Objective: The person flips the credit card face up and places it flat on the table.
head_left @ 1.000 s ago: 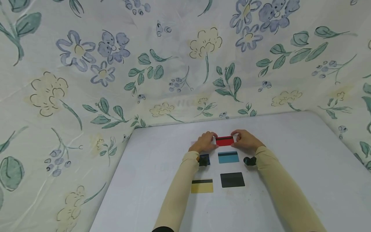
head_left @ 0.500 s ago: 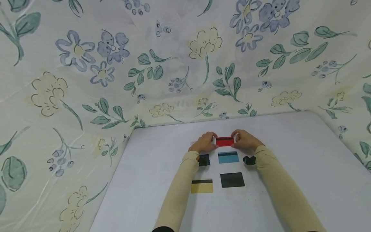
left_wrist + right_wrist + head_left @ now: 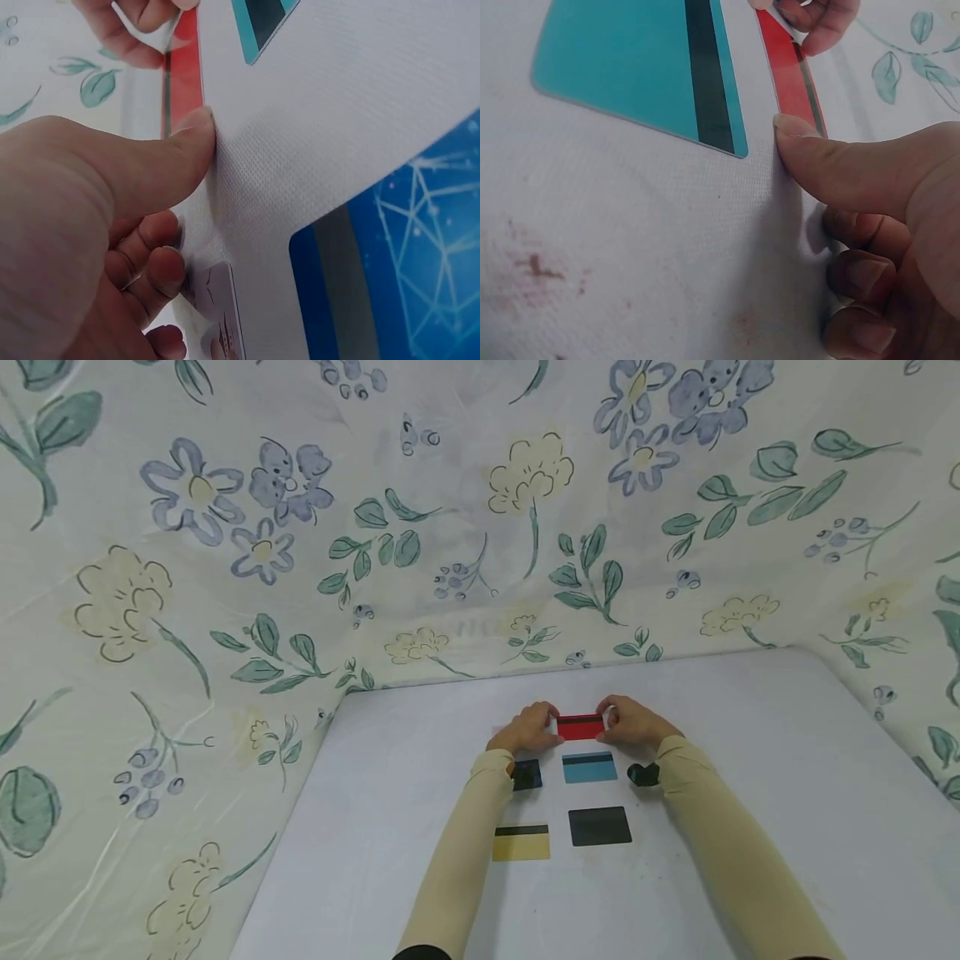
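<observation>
A red card with a dark stripe [image 3: 580,727] lies at the far end of a row of cards in the head view. My left hand [image 3: 531,728] pinches its left end, thumb on the near edge and index finger at the far edge. On the opposite end, my right hand [image 3: 636,722] pinches it the same way. The left wrist view shows the left thumb [image 3: 191,142] at the red card's corner, the other fingers curled beneath. In the right wrist view the right thumb [image 3: 799,135] presses the card's near corner. Just nearer lies a light blue striped card [image 3: 589,768].
A dark blue patterned card [image 3: 420,247] lies by my left wrist, and a pale card [image 3: 214,304] is partly behind the left fingers. Closer in are a yellow striped card [image 3: 521,847] and a black card [image 3: 600,826]. Floral cloth [image 3: 465,527] rises behind the white table [image 3: 375,827].
Both hands keep their hold on the red card, which stays in nearly the same place. The head view has shifted only slightly.
</observation>
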